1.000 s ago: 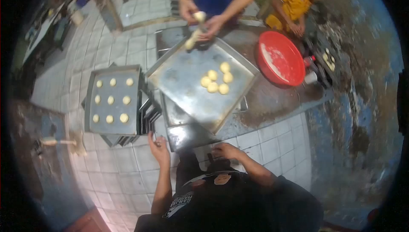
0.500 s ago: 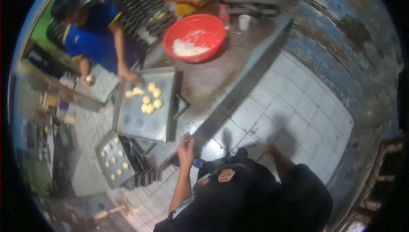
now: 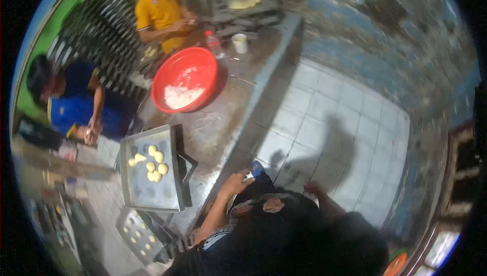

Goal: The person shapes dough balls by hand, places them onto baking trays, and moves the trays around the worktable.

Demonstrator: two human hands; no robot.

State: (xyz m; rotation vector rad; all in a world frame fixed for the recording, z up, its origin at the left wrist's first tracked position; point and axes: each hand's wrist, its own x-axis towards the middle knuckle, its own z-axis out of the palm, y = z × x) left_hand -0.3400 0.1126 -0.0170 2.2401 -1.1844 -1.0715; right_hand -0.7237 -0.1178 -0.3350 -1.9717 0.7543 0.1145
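1. As I look down past the black shirt, my left hand (image 3: 234, 183) has its fingers partly curled near the table (image 3: 210, 139); a pale patch shows at its fingertips, and I cannot tell whether it is held.
2. My right hand (image 3: 314, 190) is over the tiled floor (image 3: 299, 129), blurred; I cannot tell how wide it is or whether it holds anything.
3. To my left, the lower tray (image 3: 133, 216) carries spaced dough pieces (image 3: 138, 234).
4. Just beyond it, the upper tray (image 3: 152, 195) bears clustered dough balls (image 3: 157, 176) at the table's end.
5. Farther up is the red basin (image 3: 160, 85), with white material (image 3: 181, 97) inside.
6. Beyond stand a bottle (image 3: 213, 43) and a white cup (image 3: 240, 44), near a person in yellow (image 3: 160, 14).
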